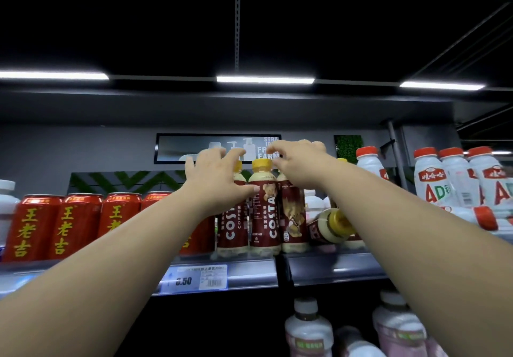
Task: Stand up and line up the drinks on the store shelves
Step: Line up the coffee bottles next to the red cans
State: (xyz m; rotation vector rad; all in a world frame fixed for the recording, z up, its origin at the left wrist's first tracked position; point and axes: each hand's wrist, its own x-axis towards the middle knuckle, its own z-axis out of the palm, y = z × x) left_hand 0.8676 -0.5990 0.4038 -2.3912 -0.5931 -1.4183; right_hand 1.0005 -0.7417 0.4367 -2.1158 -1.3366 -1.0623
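Three brown Costa coffee bottles with gold caps stand side by side on the upper shelf [249,273]. My left hand [213,179] wraps around the neck of the left Costa bottle [231,229], and its thumb reaches across to the middle Costa bottle [263,212]. My right hand [299,162] curls over the top of the right Costa bottle [293,215], hiding its cap. Another Costa bottle [330,226] lies on its side just right of them, cap toward me.
Red cans [69,223] stand in a row on the left. White red-capped milk bottles [433,182] stand on the right, and one white bottle [483,218] lies on its side. White-capped pink bottles [308,329] fill the lower shelf. A price tag [200,277] hangs on the shelf edge.
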